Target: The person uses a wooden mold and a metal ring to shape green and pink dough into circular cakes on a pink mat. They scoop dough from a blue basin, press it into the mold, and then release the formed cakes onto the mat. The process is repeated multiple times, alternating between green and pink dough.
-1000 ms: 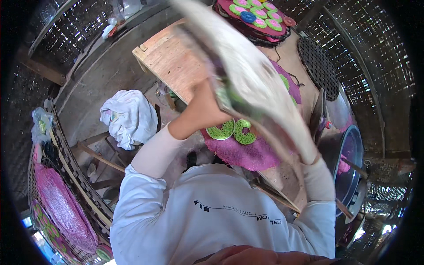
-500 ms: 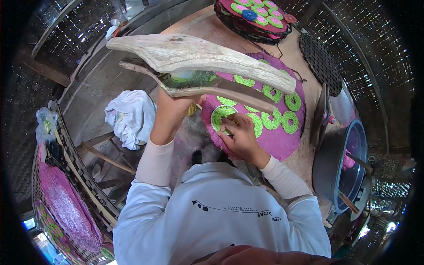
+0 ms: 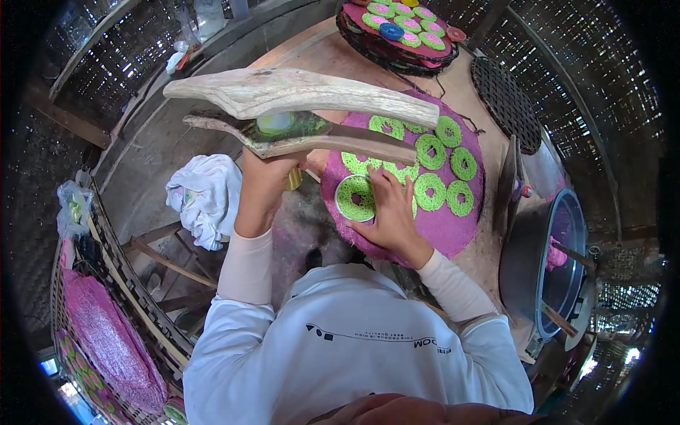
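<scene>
My left hand (image 3: 270, 177) is closed under a hinged pair of pale wooden boards (image 3: 297, 92), held apart with a greenish round pad (image 3: 276, 123) on the lower one. My right hand (image 3: 389, 212) grips a metal ring (image 3: 337, 203) around a green donut-shaped piece (image 3: 347, 191), thumb and fingers at its rim. The ring lies on a round magenta sheet (image 3: 443, 230), beside several more green donut shapes (image 3: 464, 164). The wooden boards overhang and hide part of the sheet.
A round stack with green-and-pink flowers (image 3: 432, 40) and a black woven tray (image 3: 504, 92) sit behind on the table (image 3: 304, 53). A grey tub (image 3: 517, 265) with pink mixture stands right. A white cloth (image 3: 202, 188) and racks with pink sheets (image 3: 106, 326) are left.
The wooden boards swung from a blurred diagonal to lying crosswise in my left hand, then shifted slightly left. My right hand left them and now spans the metal ring.
</scene>
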Demonstrator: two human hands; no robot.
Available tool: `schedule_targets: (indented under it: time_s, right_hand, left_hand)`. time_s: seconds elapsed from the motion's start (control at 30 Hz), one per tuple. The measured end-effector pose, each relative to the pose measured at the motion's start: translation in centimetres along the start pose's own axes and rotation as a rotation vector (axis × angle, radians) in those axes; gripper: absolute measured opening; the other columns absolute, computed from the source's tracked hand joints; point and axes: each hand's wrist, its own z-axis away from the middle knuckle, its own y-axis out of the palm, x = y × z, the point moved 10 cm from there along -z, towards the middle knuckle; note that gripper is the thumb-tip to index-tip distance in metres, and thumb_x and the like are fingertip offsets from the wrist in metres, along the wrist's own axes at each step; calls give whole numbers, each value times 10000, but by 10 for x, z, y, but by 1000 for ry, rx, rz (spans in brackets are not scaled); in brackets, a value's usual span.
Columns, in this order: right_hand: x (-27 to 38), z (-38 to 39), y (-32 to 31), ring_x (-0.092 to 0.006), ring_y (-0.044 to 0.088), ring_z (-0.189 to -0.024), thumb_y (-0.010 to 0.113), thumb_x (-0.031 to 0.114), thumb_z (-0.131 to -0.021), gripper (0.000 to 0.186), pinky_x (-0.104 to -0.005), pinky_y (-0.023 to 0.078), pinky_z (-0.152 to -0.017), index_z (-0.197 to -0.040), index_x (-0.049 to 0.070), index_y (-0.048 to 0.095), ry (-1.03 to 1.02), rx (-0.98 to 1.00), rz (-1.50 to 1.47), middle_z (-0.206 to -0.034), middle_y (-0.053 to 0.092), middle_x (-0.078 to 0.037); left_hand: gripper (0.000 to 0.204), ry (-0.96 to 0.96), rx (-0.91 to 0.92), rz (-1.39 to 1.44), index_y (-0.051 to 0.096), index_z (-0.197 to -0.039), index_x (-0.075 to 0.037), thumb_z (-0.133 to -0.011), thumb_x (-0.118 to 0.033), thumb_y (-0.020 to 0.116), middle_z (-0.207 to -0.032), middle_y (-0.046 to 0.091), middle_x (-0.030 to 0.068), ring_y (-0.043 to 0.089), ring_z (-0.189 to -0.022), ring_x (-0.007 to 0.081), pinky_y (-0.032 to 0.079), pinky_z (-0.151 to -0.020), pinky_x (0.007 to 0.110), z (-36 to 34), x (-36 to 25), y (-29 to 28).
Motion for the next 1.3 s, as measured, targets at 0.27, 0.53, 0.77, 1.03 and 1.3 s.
schedule_targets:
  time_s: [0.27, 0.53, 0.77, 1.03, 1.3]
  right_hand:
    - [-40, 6, -56, -302, 409, -1163, 734, 415, -603, 1027, -539, 72, -1018, -1374, 38, 170, 265, 103, -634, -1155, 492, -145]
    - [-92, 110, -86, -308, 426, -1153, 748, 378, -595, 985, -509, 199, -993, -1356, 39, 224, 469, 109, -92, -1182, 485, -180]
    - [-101, 144, -69, -321, 430, -1102, 718, 372, -622, 925, -469, 243, -961, -1341, 23, 250, 564, -132, 48, -1171, 468, -182]
    - [-117, 152, -70, -324, 424, -1089, 697, 394, -647, 896, -448, 247, -955, -1335, 20, 262, 681, -208, 98, -1164, 459, -181]
    - [-119, 143, -120, -207, 448, -1100, 632, 376, -772, 697, -320, 346, -916, -1293, 11, 348, 547, -370, -1186, -1207, 477, -114]
  left_hand:
    - [165, -7, 29, -82, 550, -793, 7, -633, 50, 549, -671, 544, 53, 505, -552, 135, 389, -501, 250, -5, 0, 3]
    - [209, -58, 26, 41, 536, -849, 18, -648, 75, 529, -701, 556, 69, 520, -569, 139, 399, -495, 239, -14, 15, 12]
    - [169, -93, 126, -21, 532, -875, -15, -717, 19, 579, -693, 524, 31, 485, -567, 109, 383, -503, 246, -13, 25, 42]
    - [186, -127, 214, -52, 556, -858, -8, -690, 32, 623, -685, 560, 38, 520, -551, 121, 401, -497, 242, 0, 29, 68]
    - [322, 53, 631, -569, 563, -966, 29, -668, -58, 651, -871, 632, 111, 610, -770, 207, 476, -715, 304, 48, 41, 117]
